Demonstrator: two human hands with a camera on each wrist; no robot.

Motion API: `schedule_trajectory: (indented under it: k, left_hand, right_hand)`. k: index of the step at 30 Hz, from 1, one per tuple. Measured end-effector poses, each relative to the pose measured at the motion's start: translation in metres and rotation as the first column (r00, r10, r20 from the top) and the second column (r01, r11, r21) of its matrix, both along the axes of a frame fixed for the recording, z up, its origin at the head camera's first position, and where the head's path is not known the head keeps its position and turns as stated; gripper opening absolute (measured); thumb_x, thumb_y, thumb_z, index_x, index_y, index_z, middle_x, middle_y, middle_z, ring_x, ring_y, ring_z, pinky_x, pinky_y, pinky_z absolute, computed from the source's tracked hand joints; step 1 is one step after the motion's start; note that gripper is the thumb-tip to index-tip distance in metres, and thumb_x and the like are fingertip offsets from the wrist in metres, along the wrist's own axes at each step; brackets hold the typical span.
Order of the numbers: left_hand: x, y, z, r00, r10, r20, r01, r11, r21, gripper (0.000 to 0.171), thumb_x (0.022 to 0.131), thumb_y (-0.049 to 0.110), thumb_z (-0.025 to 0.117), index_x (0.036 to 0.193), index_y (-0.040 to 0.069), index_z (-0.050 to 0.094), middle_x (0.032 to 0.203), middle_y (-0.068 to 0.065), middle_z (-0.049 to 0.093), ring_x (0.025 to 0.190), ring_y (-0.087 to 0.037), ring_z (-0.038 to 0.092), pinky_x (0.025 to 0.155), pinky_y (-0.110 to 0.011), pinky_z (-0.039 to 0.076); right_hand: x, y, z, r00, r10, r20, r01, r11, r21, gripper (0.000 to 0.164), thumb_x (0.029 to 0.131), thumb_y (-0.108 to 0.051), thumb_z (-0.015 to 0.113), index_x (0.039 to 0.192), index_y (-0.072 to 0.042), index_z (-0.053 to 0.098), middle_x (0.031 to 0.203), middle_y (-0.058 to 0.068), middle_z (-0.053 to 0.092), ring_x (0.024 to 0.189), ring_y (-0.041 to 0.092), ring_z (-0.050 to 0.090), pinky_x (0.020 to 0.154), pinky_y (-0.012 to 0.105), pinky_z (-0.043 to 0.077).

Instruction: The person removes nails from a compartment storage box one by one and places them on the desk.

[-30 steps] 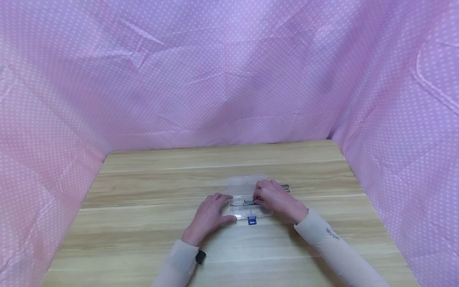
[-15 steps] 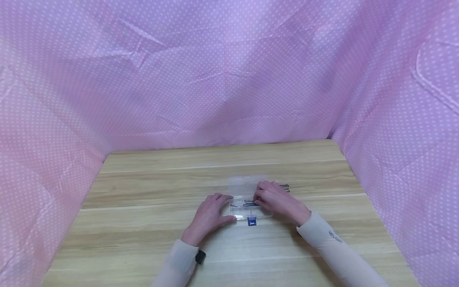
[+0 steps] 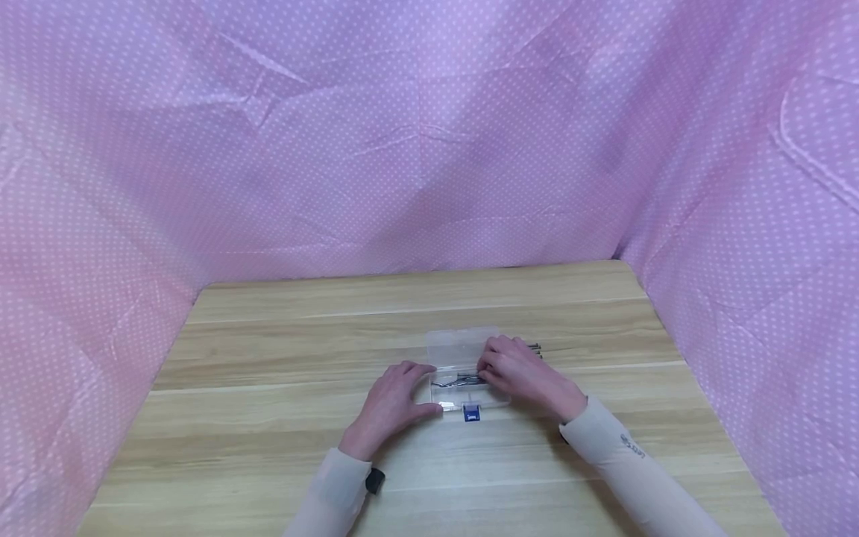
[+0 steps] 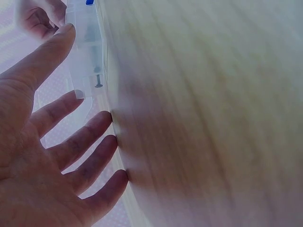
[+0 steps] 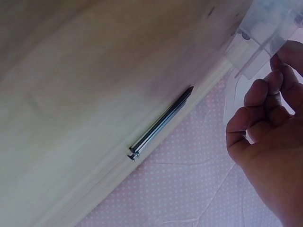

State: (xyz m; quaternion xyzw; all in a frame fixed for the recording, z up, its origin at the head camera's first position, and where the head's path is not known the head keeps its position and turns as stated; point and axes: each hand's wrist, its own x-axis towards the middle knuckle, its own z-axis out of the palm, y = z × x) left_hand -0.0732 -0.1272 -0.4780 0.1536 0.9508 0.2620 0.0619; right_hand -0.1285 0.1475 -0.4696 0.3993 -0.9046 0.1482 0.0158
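Observation:
A clear plastic box [image 3: 452, 399] lies on the table with its lid [image 3: 446, 347] folded back. Dark metal nails [image 3: 456, 382] lie lengthwise inside it. My left hand [image 3: 389, 403] holds the box's left end between thumb and index finger. In the left wrist view, the other fingers [image 4: 92, 163] touch the tabletop. My right hand [image 3: 517, 371], fingers curled, pinches at the nails' right ends inside the box; the fingertips are partly hidden. Beside that hand, several loose nails [image 5: 161, 123] lie together on the table in the right wrist view.
A blue tag [image 3: 472, 412] sits at the box's front edge. The wooden table [image 3: 282, 358] extends around the box. Pink dotted cloth [image 3: 416, 149] hangs behind the table and on both sides.
My right hand has shifted slightly right and toward me. The nails in the box have shifted closer together. My left hand and the box stay in place.

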Motion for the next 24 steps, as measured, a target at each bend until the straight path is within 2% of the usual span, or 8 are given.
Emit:
schedule_trajectory:
  k: [9, 13, 24]
  left_hand:
    - [-0.001, 0.0, 0.001, 1.0, 0.001, 0.003, -0.001, 1.0, -0.008, 0.068, 0.081, 0.046, 0.087, 0.138, 0.015, 0.065, 0.134, -0.01, 0.063, 0.123, -0.033, 0.057, 0.102, -0.053, 0.048]
    - [-0.001, 0.0, 0.001, 1.0, -0.002, -0.002, 0.002, 1.0, -0.009, 0.068, 0.081, 0.046, 0.087, 0.138, 0.014, 0.065, 0.134, -0.011, 0.063, 0.123, -0.034, 0.058, 0.102, -0.053, 0.048]
    - [0.0, 0.0, 0.001, 1.0, -0.015, -0.019, 0.014, 1.0, -0.017, 0.071, 0.08, 0.047, 0.087, 0.138, 0.014, 0.064, 0.133, -0.012, 0.063, 0.124, -0.035, 0.058, 0.101, -0.054, 0.049]
  right_hand:
    - [0.002, 0.005, 0.004, 1.0, -0.011, -0.029, 0.01, 0.998, -0.059, 0.004, 0.098, -0.017, 0.072, 0.096, -0.013, 0.073, 0.099, -0.005, 0.059, 0.093, 0.014, 0.053, 0.08, 0.034, 0.045]
    - [0.002, 0.008, 0.006, 0.999, -0.01, -0.05, 0.006, 0.996, -0.086, 0.003, 0.095, -0.014, 0.075, 0.094, -0.012, 0.073, 0.097, -0.004, 0.059, 0.09, 0.015, 0.054, 0.079, 0.035, 0.047]
    - [0.004, 0.018, 0.008, 0.996, -0.079, -0.035, 0.073, 0.989, -0.131, 0.008, 0.09, -0.012, 0.081, 0.094, -0.01, 0.075, 0.094, -0.003, 0.06, 0.088, 0.017, 0.056, 0.078, 0.037, 0.049]
